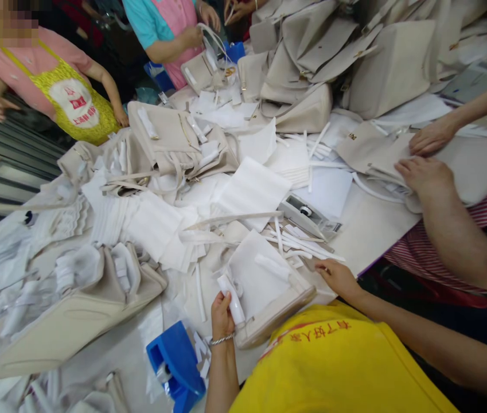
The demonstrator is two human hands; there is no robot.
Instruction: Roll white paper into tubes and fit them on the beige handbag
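A beige handbag (269,312) lies on its side at the table's near edge, covered with white foam wrap (254,275). My left hand (222,315), with a silver bracelet on the wrist, is closed on a white wrapped handle (232,301) of that bag. My right hand (336,276) rests palm down on the bag's far corner, fingers spread over white strips. My yellow apron fills the lower middle of the view.
A blue tape dispenser (176,364) stands left of my left wrist, a grey one (307,215) beyond the bag. Another beige bag (75,315) lies at the left. A co-worker's hands (424,172) press a bag at the right. Beige bags pile up (355,57) at the back.
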